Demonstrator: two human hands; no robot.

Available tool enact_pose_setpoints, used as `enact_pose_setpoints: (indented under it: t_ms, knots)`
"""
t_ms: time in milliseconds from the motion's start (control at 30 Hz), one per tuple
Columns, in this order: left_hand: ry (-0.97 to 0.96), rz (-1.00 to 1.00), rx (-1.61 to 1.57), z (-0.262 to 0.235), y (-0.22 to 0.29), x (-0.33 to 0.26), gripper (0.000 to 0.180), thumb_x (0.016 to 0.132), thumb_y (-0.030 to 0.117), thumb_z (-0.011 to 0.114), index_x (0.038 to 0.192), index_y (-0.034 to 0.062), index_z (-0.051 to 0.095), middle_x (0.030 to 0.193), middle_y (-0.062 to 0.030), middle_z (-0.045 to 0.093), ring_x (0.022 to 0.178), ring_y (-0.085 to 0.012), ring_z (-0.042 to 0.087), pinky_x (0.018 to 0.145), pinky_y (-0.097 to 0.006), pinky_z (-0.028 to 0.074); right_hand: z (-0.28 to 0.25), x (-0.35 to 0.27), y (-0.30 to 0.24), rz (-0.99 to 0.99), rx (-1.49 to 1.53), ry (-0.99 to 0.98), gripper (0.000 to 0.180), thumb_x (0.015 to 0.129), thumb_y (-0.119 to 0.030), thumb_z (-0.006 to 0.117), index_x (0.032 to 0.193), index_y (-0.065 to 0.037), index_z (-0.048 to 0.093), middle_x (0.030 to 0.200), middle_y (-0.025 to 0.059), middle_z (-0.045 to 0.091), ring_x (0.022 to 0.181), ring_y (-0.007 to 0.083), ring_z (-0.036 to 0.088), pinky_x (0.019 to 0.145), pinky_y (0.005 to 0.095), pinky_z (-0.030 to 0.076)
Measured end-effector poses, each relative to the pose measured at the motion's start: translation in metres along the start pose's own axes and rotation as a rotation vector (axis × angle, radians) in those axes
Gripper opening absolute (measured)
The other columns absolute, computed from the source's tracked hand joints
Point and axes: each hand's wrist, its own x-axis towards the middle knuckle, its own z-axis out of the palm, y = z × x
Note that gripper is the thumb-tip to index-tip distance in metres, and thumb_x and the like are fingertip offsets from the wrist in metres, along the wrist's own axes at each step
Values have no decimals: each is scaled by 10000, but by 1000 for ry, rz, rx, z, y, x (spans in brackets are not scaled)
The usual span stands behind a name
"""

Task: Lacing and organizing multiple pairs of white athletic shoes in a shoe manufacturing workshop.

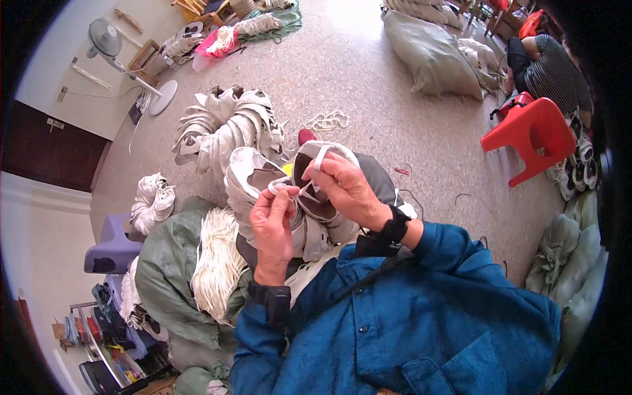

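My left hand (271,230) pinches a white shoelace (280,187) between thumb and fingertips. A short way to its right, my right hand (349,191) grips the same kind of white lace, with a loop (320,157) of it standing over the fingers. Whether both ends belong to one lace I cannot tell. Under and behind my hands, cream shoe uppers (247,172) stand in my lap, their dark linings showing; my right hand partly covers one upper (339,150). A bundle of loose white laces (217,263) lies on a green sack by my left forearm.
A ring of stacked shoe uppers (230,128) lies on the floor ahead, near loose laces (327,121). A standing fan (105,39) is at far left, a purple chair (110,247) at left. A red stool (533,135), a stuffed sack (431,56) and another person (556,72) are at right.
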Motion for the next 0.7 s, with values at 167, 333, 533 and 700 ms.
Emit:
enact_pose_setpoints:
  t_ms: [167,333,533,700]
  knots:
    - [-208,-128,255,-18,12,18,170,991,159,567,1045,18,644,738,47,549,609,-23,446,545,-197,363,8,20,3,-303,64,-61,159,931,-136,584,944,14,635,867,144,574,829,293,601,735,378,466]
    - [-396,-62,559,-12,14,17,159,979,156,574,971,22,659,758,40,580,610,-23,491,524,-197,393,1,42,6,-292,-141,-333,214,937,-126,547,1077,-4,654,964,145,638,898,292,628,809,351,484]
    - [-186,-137,290,-28,20,22,211,976,185,579,923,19,700,695,21,571,540,-40,506,503,-200,436,-3,32,5,-12,-136,-550,204,923,-173,606,964,21,650,759,159,650,700,243,650,648,367,490]
    - [-140,-176,232,-27,19,24,171,953,128,602,1037,0,680,789,-18,643,604,-57,580,567,-212,515,-8,17,24,-110,-111,-392,228,915,-211,587,883,3,661,718,195,632,663,335,640,637,437,487]
